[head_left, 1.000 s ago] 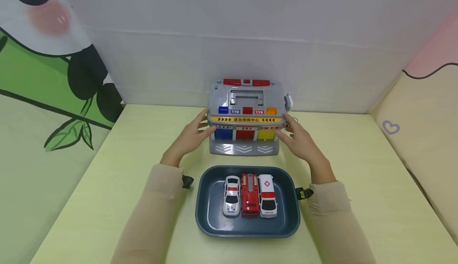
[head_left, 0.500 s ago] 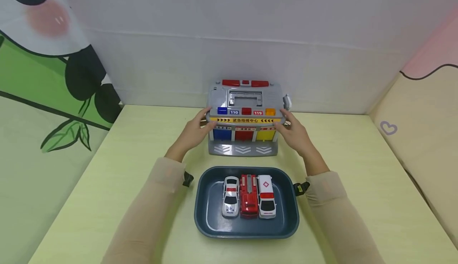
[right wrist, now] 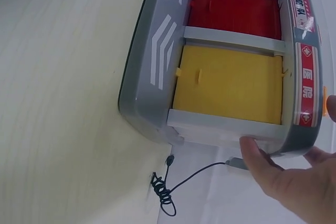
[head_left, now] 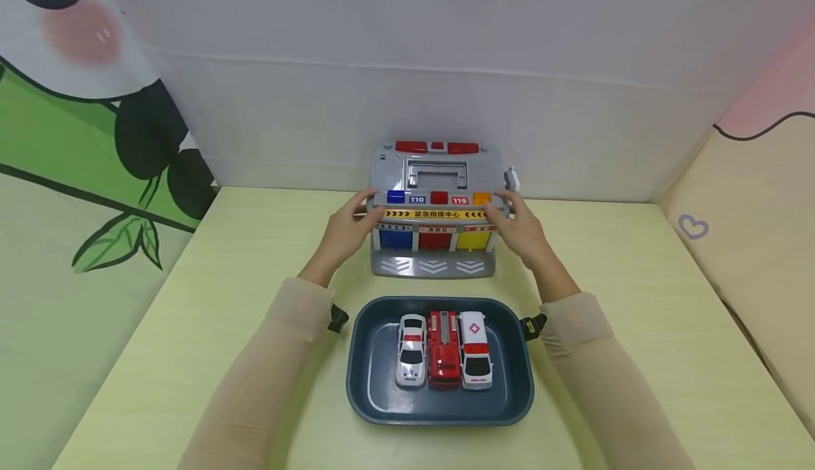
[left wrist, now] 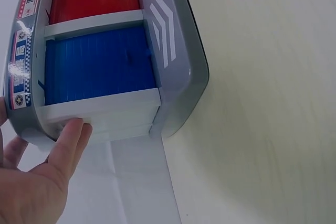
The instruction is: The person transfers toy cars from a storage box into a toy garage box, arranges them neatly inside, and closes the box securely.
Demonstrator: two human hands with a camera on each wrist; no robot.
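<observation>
A grey toy parking garage (head_left: 439,173) with blue, red and yellow doors stands at the back of the table in the head view. My left hand (head_left: 346,229) grips its left front corner, thumb on the roof's front edge. In the left wrist view, fingertips (left wrist: 71,135) touch the white side wall below the roof. At the opposite corner my right hand (head_left: 521,228) holds the roof edge, thumb by the orange light. The right wrist view shows a finger (right wrist: 254,156) against the side wall. All three doors, including the yellow door (right wrist: 228,83), are down.
In front of the garage sits a dark blue tray (head_left: 439,413). It holds a white police car (head_left: 411,351), a red fire truck (head_left: 443,350) and a white ambulance (head_left: 475,351). A coiled black cord (right wrist: 163,190) hangs beside the garage. A white backdrop (head_left: 356,116) rises behind.
Both hands have closed in on the garage's corners. Their thumbs have moved up from below the roof edge onto it. The garage, tray and cars stay in place.
</observation>
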